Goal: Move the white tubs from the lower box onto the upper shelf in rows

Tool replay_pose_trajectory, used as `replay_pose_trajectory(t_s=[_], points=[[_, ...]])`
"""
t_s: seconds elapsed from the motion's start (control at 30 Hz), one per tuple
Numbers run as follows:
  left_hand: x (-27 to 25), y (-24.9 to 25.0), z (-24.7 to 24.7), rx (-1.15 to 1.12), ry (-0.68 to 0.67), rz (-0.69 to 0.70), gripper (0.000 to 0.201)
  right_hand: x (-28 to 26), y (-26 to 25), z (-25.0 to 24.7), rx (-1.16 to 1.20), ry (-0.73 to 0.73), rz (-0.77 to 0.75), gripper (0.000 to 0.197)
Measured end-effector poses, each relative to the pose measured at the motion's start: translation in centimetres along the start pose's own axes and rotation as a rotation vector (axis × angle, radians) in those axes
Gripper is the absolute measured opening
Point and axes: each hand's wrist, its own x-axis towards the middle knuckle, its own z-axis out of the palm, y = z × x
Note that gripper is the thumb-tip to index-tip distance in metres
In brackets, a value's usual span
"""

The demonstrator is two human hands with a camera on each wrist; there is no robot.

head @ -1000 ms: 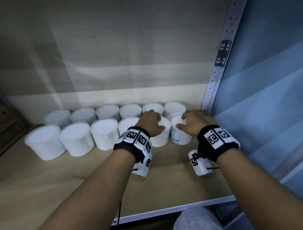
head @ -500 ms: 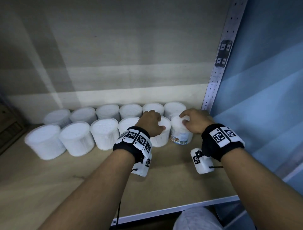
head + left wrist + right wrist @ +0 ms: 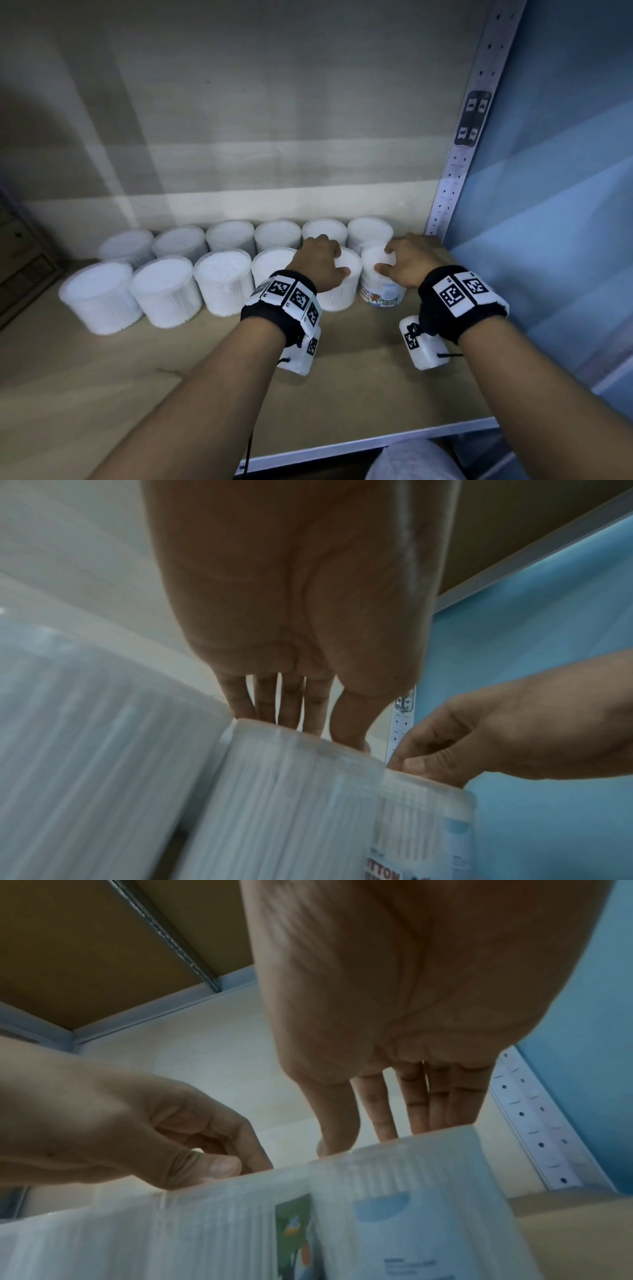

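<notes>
Two rows of white tubs stand at the back of the wooden shelf (image 3: 164, 383). My left hand (image 3: 329, 257) grips the lid of a plain front-row tub (image 3: 342, 294) from above, with the fingers over the far rim and the thumb on the near rim. In the left wrist view the left hand (image 3: 308, 729) shows on the same tub (image 3: 291, 799). My right hand (image 3: 397, 255) holds the rightmost front tub (image 3: 383, 296), which bears a printed label, in the same way. The right wrist view shows the right hand (image 3: 380, 1137) on the labelled tub (image 3: 411, 1199). The two tubs touch.
A perforated metal post (image 3: 455, 164) with a marker sticker rises at the shelf's right back corner, against a blue panel (image 3: 565, 205). The shelf's metal front edge (image 3: 376, 443) runs below my arms. A cardboard box (image 3: 20, 263) sits at far left.
My right hand has slid farther over the labelled tub's lid and spread its fingers, moving slightly right and back. The left hand has hardly moved.
</notes>
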Motion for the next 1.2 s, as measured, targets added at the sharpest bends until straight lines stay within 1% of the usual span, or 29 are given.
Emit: replay_pose_trajectory(t_s=[0.27, 0.37, 0.43, 0.5, 0.57, 0.7, 0.87, 1.0, 1.2], points=[[-0.1, 0.0, 0.0, 0.006, 0.005, 0.0, 0.046, -0.7, 1.0, -0.9, 0.144, -0.053, -0.084, 0.045], [-0.1, 0.1, -0.1, 0.009, -0.003, -0.001, 0.046, -0.5, 1.0, -0.5, 0.207, 0.009, -0.068, 0.044], [-0.1, 0.1, -0.1, 0.011, -0.005, -0.002, 0.046, -0.1, 0.7, -0.2, 0.184, 0.071, -0.033, 0.04], [-0.1, 0.2, -0.1, 0.011, -0.001, -0.002, 0.046, -0.1, 0.3, 0.1, 0.135, 0.076, 0.012, 0.048], [-0.2, 0.2, -0.1, 0.01, -0.002, -0.004, 0.046, 0.0, 0.1, 0.4, 0.064, 0.047, 0.036, 0.055], [-0.2, 0.1, -0.1, -0.002, 0.0, -0.004, 0.046, 0.4, -0.2, 1.0, 0.069, 0.026, 0.014, 0.058], [-0.1, 0.1, -0.1, -0.004, -0.011, 0.005, 0.046, 0.1, 0.5, 0.2, 0.068, 0.01, -0.044, 0.053], [-0.1, 0.2, -0.1, -0.003, -0.022, 0.015, 0.046, -0.1, 1.2, -0.2, 0.134, -0.005, -0.084, 0.049], [-0.1, 0.2, -0.4, -0.001, -0.057, 0.016, 0.045, -0.5, 1.2, -0.3, 0.141, 0.003, -0.095, 0.048]])
